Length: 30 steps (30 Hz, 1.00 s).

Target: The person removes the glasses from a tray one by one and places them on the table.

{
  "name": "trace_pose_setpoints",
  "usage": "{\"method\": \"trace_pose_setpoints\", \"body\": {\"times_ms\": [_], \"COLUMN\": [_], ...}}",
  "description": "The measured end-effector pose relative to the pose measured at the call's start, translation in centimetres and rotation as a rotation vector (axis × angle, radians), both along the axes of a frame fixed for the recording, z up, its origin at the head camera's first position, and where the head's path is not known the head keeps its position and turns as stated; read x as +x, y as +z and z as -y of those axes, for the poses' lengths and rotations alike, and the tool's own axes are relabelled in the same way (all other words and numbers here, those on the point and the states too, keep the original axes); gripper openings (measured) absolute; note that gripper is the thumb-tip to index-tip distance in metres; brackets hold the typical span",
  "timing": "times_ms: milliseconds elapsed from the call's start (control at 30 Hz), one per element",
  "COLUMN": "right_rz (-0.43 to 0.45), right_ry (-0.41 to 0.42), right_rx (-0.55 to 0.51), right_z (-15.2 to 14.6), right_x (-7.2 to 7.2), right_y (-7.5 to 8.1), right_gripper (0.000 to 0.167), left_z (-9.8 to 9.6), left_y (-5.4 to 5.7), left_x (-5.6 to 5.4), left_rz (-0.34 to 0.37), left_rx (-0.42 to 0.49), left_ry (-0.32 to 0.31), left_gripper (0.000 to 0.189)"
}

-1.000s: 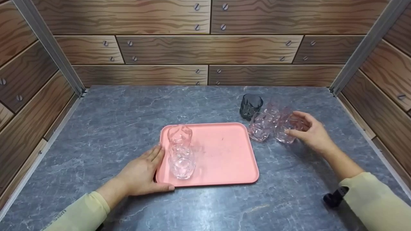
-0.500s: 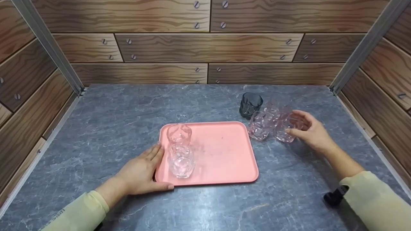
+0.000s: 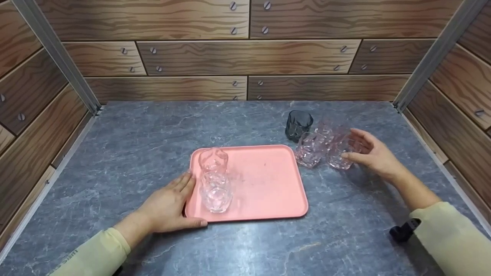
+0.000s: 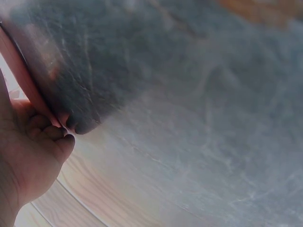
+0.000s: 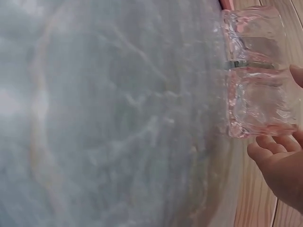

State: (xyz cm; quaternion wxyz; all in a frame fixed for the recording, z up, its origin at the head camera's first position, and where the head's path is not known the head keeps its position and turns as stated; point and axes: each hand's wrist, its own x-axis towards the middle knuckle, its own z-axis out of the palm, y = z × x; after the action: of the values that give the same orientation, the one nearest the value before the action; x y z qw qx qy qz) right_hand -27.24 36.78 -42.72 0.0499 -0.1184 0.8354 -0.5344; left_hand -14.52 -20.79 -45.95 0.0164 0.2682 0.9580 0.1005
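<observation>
The tray [image 3: 264, 184] lies flat on the grey tabletop [image 3: 245, 249], a little below the middle of the head view. The left hand [image 3: 168, 207] rests at its lower-left corner, spread wide: fingers along the left edge, thumb along the lower edge. In the left wrist view that hand is at the lower left, its fingers against the tray's pink rim.

Clear glasses [image 3: 217, 199] form a column on the left part of the tray; their outlines overlap too much for a sure count.

The right hand [image 3: 374, 157] is right of centre in the head view, beside the outermost pink glass [image 3: 337, 155]. Its thumb and fingers stand wide apart at the right side of that glass; whether they touch it I cannot tell. The right wrist view shows this glass upright at the right edge, just beside a second glass [image 5: 255, 38].

In the head view, more pink glasses [image 3: 310, 151] crowd to the left of and behind the outermost one, and the dark glass [image 3: 298, 126] stands upright at the upper left of the group. Wood-patterned panels [image 3: 245, 57] fill the top of the frame; pale sleeves [image 3: 452, 237] enter from both lower corners.
</observation>
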Motion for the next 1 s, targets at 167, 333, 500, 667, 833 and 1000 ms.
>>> {"method": "trace_pose_setpoints", "body": {"times_ms": [167,333,500,667,833,1000], "right_rz": [-0.028,-0.094,-0.137,-0.195,-0.222,-0.195], "right_ry": [-0.007,-0.028,-0.021,0.020,0.079,0.157], "right_rx": [-0.044,-0.087,-0.095,-0.131,-0.152,-0.108], "right_z": [-0.2,-0.2,1.0,3.5,7.1,10.6], "right_x": [0.1,0.3,0.9,1.7,2.6,3.2], "right_y": [1.3,3.1,5.6,7.3,8.1,8.4], "right_gripper": [0.087,0.082,0.081,0.078,0.081,0.084], "left_z": [0.0,0.0,0.0,0.0,0.1,0.1], "left_y": [0.0,0.0,0.0,0.0,-0.1,-0.1], "left_x": [0.1,0.1,0.2,0.1,0.1,0.1], "left_rz": [0.000,0.001,-0.007,-0.010,-0.010,-0.017], "left_rx": [0.007,0.011,0.016,0.019,0.015,0.014], "left_ry": [0.001,0.000,0.000,-0.001,0.006,0.005], "left_gripper": [0.129,0.129,0.128,0.129,0.129,0.129]}}
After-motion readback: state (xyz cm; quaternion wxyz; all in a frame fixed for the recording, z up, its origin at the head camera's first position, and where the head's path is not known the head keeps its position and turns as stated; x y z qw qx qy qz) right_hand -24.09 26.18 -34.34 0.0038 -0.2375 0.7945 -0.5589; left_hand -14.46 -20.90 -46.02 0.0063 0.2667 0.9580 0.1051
